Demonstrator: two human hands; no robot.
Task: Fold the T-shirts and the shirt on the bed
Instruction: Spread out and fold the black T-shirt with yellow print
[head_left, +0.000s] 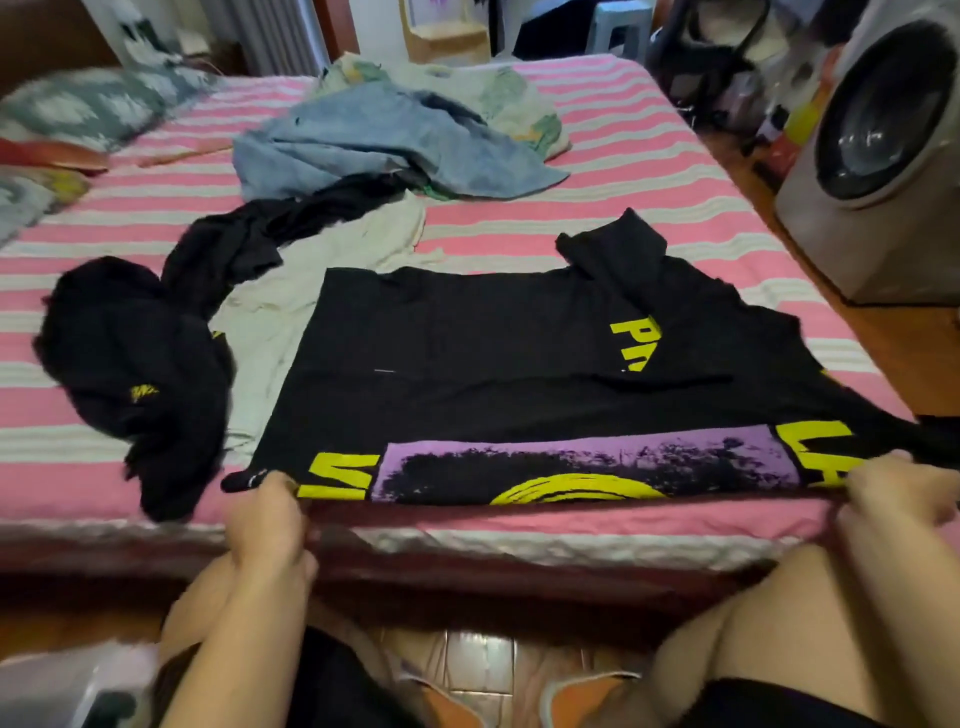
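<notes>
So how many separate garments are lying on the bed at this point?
6 that I can make out: printed black T-shirt nearest, crumpled black one left, cream one, black one draped over it, blue denim shirt, pale printed one behind. More may hide underneath.

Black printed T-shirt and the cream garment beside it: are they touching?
Touching. The head view shows the black printed T-shirt with its left edge lying over the cream garment, no striped sheet visible between them.
</notes>
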